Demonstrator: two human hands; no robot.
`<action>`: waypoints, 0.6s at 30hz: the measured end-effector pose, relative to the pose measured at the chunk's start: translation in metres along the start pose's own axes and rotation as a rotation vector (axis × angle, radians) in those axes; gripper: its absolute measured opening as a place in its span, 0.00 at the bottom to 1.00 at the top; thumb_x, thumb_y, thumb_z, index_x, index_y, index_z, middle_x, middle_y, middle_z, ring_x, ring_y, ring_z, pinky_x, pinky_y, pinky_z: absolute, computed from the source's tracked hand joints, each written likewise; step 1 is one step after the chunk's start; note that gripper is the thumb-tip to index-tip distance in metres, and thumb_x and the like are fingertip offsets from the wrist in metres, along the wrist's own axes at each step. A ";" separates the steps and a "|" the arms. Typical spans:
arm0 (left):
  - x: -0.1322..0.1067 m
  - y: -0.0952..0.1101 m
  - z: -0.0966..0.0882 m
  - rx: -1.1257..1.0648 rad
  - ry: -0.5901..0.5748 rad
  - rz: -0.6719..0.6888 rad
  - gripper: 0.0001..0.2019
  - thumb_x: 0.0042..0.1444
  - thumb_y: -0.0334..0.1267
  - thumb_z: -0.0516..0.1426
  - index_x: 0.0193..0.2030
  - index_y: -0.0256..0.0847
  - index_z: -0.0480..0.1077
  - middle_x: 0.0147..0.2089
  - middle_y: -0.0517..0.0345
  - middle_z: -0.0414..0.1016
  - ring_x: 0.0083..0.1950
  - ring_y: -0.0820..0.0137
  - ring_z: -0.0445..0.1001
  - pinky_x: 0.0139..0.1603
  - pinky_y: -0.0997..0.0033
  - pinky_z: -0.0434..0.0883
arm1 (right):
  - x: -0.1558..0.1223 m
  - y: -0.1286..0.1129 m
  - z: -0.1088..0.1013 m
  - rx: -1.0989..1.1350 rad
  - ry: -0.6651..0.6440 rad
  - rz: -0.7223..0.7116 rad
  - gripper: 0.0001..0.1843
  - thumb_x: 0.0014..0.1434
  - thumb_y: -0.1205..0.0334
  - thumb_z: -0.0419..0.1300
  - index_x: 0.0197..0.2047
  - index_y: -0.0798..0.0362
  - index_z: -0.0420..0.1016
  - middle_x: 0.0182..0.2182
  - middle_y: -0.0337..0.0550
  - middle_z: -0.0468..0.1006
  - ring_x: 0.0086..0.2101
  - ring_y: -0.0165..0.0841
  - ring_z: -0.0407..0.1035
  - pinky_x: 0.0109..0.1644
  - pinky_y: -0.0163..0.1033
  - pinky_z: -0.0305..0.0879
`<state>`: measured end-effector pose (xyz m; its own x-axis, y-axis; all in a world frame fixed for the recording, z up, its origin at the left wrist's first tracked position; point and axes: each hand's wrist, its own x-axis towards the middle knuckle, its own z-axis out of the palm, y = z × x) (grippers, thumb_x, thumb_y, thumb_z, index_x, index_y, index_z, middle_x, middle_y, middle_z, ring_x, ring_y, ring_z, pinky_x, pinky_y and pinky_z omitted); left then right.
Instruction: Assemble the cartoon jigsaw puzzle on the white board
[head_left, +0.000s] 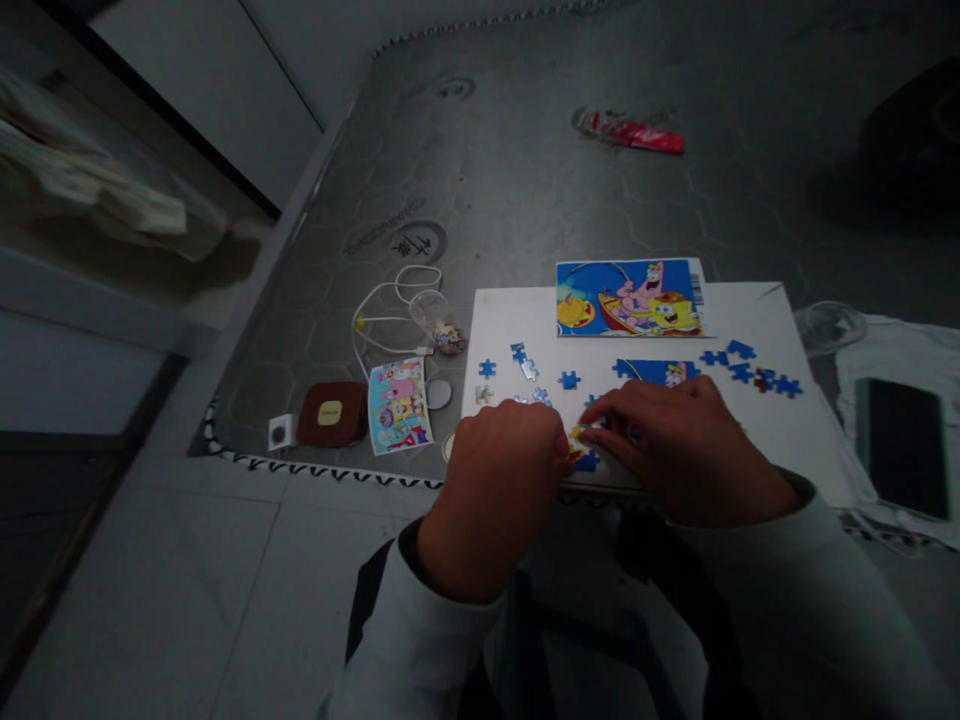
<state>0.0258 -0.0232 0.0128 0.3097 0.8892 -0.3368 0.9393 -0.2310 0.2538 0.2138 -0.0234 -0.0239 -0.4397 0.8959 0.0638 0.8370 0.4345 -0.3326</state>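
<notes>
Both hands are held together at the near edge of the white puzzle board: the left hand and the right hand meet over yellow jigsaw pieces, fingertips touching or nearly touching them; whether the pieces are gripped cannot be determined. The hands obstruct the near part of the board and the lower edge of the assembled puzzle section. Loose pieces: six or more left of that section, mostly blue, and five to its right, one dark red. One picture card lies at the far edge of the board, overlapping it. Left of the board, on the grey mat, are one white cable, one clear cup, one small cartoon card, one brown pouch and one white cube. To the right, one smartphone lies on a white cloth, with one clear glass dish beside the board. One red wrapper lies farther off on the mat
</notes>
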 end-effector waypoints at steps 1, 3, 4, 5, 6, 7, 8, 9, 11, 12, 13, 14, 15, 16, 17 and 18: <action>0.000 0.000 0.000 -0.001 0.002 0.002 0.07 0.60 0.46 0.61 0.36 0.48 0.78 0.34 0.59 0.80 0.38 0.58 0.78 0.33 0.63 0.61 | 0.000 0.001 0.000 -0.015 0.013 -0.007 0.06 0.59 0.62 0.65 0.42 0.47 0.76 0.36 0.37 0.80 0.37 0.38 0.74 0.43 0.46 0.50; 0.000 -0.001 0.001 -0.009 0.007 0.003 0.06 0.59 0.46 0.62 0.35 0.49 0.77 0.33 0.60 0.80 0.37 0.59 0.77 0.32 0.64 0.59 | 0.000 0.003 0.000 -0.040 0.013 -0.025 0.09 0.57 0.63 0.67 0.42 0.47 0.77 0.37 0.38 0.80 0.37 0.39 0.74 0.42 0.46 0.50; 0.000 -0.001 0.001 -0.013 0.009 0.001 0.06 0.58 0.46 0.63 0.34 0.50 0.77 0.33 0.61 0.80 0.36 0.60 0.77 0.31 0.65 0.58 | 0.000 0.003 0.000 -0.047 0.005 -0.032 0.09 0.57 0.64 0.67 0.42 0.46 0.77 0.36 0.38 0.79 0.36 0.39 0.74 0.42 0.46 0.50; 0.000 -0.001 0.002 -0.014 0.013 0.000 0.06 0.57 0.46 0.63 0.34 0.50 0.77 0.33 0.62 0.80 0.35 0.60 0.77 0.31 0.65 0.57 | 0.001 0.004 0.001 -0.050 -0.006 -0.034 0.08 0.57 0.64 0.67 0.41 0.46 0.78 0.36 0.38 0.79 0.35 0.38 0.74 0.43 0.46 0.49; 0.000 -0.001 0.001 -0.012 0.019 0.001 0.06 0.57 0.47 0.64 0.34 0.50 0.77 0.32 0.62 0.80 0.35 0.61 0.76 0.30 0.65 0.56 | 0.001 0.004 0.001 -0.048 -0.027 -0.033 0.07 0.58 0.65 0.66 0.41 0.46 0.78 0.36 0.38 0.79 0.35 0.38 0.73 0.43 0.46 0.49; -0.001 -0.001 0.001 -0.006 0.025 0.001 0.06 0.57 0.47 0.64 0.34 0.50 0.77 0.32 0.61 0.80 0.35 0.61 0.76 0.30 0.65 0.55 | 0.001 0.004 0.001 -0.043 -0.044 -0.030 0.06 0.59 0.65 0.65 0.41 0.46 0.78 0.36 0.38 0.79 0.36 0.38 0.74 0.43 0.46 0.49; -0.001 0.000 0.001 0.001 0.031 0.002 0.06 0.57 0.47 0.64 0.34 0.49 0.77 0.32 0.61 0.80 0.35 0.61 0.76 0.30 0.65 0.54 | 0.001 0.004 0.001 -0.036 -0.058 -0.025 0.06 0.60 0.65 0.64 0.41 0.46 0.78 0.37 0.38 0.79 0.36 0.38 0.74 0.43 0.46 0.50; -0.002 0.000 0.000 0.007 0.037 0.003 0.07 0.57 0.47 0.63 0.34 0.49 0.77 0.32 0.60 0.80 0.35 0.60 0.76 0.30 0.65 0.54 | 0.001 0.003 0.001 -0.029 -0.067 -0.021 0.05 0.60 0.65 0.63 0.40 0.47 0.77 0.38 0.39 0.79 0.37 0.39 0.74 0.44 0.47 0.50; -0.003 0.000 -0.001 0.008 0.050 0.002 0.08 0.58 0.48 0.63 0.33 0.48 0.77 0.33 0.60 0.80 0.36 0.60 0.76 0.30 0.65 0.53 | 0.001 0.002 0.000 -0.013 -0.076 -0.011 0.04 0.60 0.65 0.63 0.40 0.47 0.76 0.39 0.39 0.79 0.39 0.39 0.74 0.46 0.48 0.51; -0.003 0.001 -0.002 0.001 0.054 0.003 0.09 0.58 0.49 0.62 0.33 0.48 0.76 0.33 0.60 0.80 0.36 0.60 0.76 0.30 0.65 0.53 | 0.001 0.002 0.000 -0.007 -0.077 -0.002 0.04 0.60 0.66 0.63 0.39 0.48 0.76 0.38 0.39 0.80 0.39 0.40 0.74 0.47 0.49 0.52; -0.004 0.001 -0.002 -0.012 0.060 0.001 0.09 0.58 0.49 0.62 0.34 0.48 0.76 0.33 0.60 0.80 0.36 0.61 0.76 0.30 0.65 0.53 | 0.001 0.001 0.000 0.000 -0.083 0.007 0.03 0.60 0.66 0.62 0.38 0.48 0.75 0.37 0.38 0.80 0.39 0.40 0.74 0.49 0.51 0.52; -0.004 0.001 -0.003 -0.029 0.064 -0.001 0.09 0.58 0.49 0.63 0.34 0.49 0.76 0.34 0.61 0.79 0.36 0.61 0.76 0.30 0.66 0.53 | 0.001 0.000 0.000 0.008 -0.097 0.014 0.03 0.61 0.66 0.61 0.37 0.49 0.75 0.36 0.38 0.80 0.39 0.40 0.74 0.51 0.52 0.52; -0.004 0.000 -0.004 -0.044 0.067 -0.006 0.08 0.58 0.49 0.63 0.34 0.49 0.76 0.33 0.62 0.79 0.35 0.62 0.75 0.30 0.66 0.54 | 0.001 0.000 0.001 0.017 -0.107 0.021 0.04 0.61 0.67 0.60 0.36 0.49 0.74 0.35 0.37 0.80 0.38 0.40 0.74 0.52 0.54 0.52; -0.004 0.000 -0.005 -0.056 0.071 -0.012 0.08 0.58 0.49 0.62 0.34 0.49 0.76 0.33 0.63 0.79 0.35 0.62 0.75 0.30 0.66 0.53 | 0.001 -0.001 0.001 0.028 -0.113 0.026 0.04 0.62 0.68 0.59 0.36 0.49 0.74 0.34 0.37 0.80 0.38 0.40 0.74 0.53 0.55 0.52; -0.003 0.000 -0.006 -0.064 0.078 -0.020 0.08 0.59 0.49 0.62 0.34 0.50 0.75 0.33 0.63 0.79 0.35 0.63 0.75 0.29 0.66 0.53 | 0.001 -0.001 0.002 0.040 -0.114 0.026 0.05 0.62 0.68 0.59 0.38 0.49 0.74 0.34 0.37 0.80 0.38 0.40 0.75 0.53 0.56 0.53; -0.003 -0.001 -0.007 -0.069 0.085 -0.026 0.08 0.59 0.49 0.62 0.34 0.49 0.75 0.32 0.63 0.79 0.35 0.63 0.76 0.29 0.66 0.53 | 0.001 -0.001 0.002 0.051 -0.110 0.022 0.06 0.62 0.68 0.58 0.40 0.48 0.75 0.35 0.37 0.81 0.39 0.41 0.75 0.53 0.56 0.53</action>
<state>0.0233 -0.0228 0.0204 0.2687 0.9256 -0.2666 0.9335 -0.1820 0.3090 0.2117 -0.0237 -0.0256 -0.4566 0.8885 -0.0465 0.8304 0.4068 -0.3806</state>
